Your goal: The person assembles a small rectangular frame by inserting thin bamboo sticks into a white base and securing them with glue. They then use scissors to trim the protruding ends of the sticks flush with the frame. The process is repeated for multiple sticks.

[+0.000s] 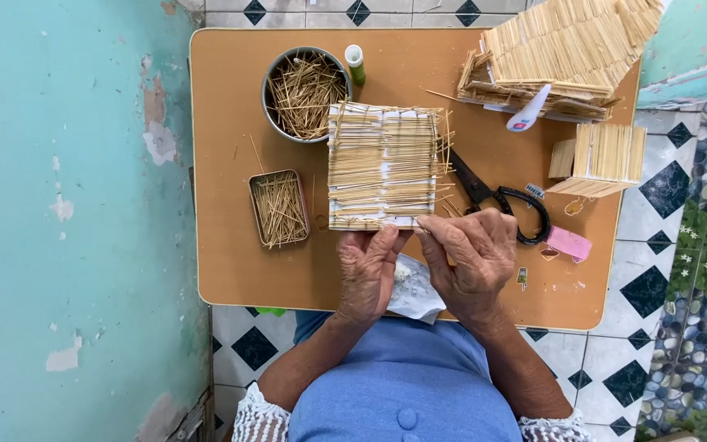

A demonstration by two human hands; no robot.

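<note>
A white card panel covered with rows of thin straw sticks [382, 164] lies in the middle of the small orange table [222, 245]. My left hand [367, 274] pinches its near edge with thumb and fingers. My right hand [472, 258] rests beside it at the panel's near right corner, fingers curled, pinching what looks like a thin stick against the edge. A crumpled white paper [412, 293] lies under and between both hands.
A round metal bowl [304, 92] and a rectangular tin [278, 208] hold loose sticks. A green glue stick [355, 64], black scissors [501, 200], a pink block [569, 243], a white glue tube [527, 112] and stacks of finished panels [562, 53] [601, 157] crowd the table's right side.
</note>
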